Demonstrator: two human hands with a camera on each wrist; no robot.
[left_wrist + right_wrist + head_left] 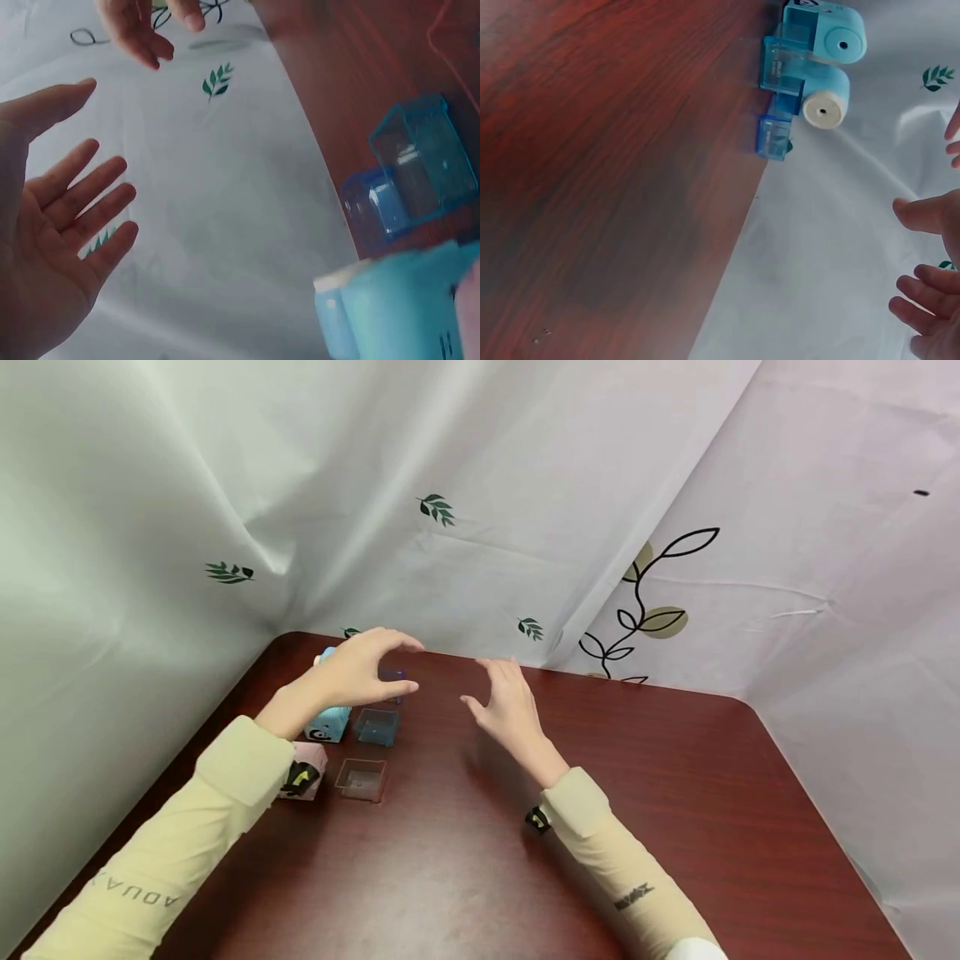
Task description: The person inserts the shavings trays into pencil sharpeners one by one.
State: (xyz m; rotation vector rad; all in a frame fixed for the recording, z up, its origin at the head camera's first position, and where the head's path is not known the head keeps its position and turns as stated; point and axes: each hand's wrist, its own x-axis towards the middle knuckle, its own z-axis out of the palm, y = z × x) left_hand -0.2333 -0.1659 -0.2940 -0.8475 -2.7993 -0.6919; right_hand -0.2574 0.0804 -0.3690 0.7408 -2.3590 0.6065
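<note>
In the head view both hands hang raised over the far part of the table, apart and holding nothing. The left hand [356, 668] has thumb and fingers spread, and in its wrist view the palm [52, 262] shows with straight, parted fingers. My right hand [510, 702] faces it, thumb held away from loosely bent fingers. Below and beside the left hand stand a light blue pencil sharpener [327, 727] and a pink one [315, 753]. Another blue sharpener, with a pale round front [823, 111], stands farther back, mostly hidden by the left hand in the head view.
Beside the sharpeners lie see-through drawers: a clear one [362, 781], a teal one [377, 728] and a dark blue one [772, 139] near the table's back edge. The dark red table [675, 777] meets white curtains [487, 460] with leaf prints.
</note>
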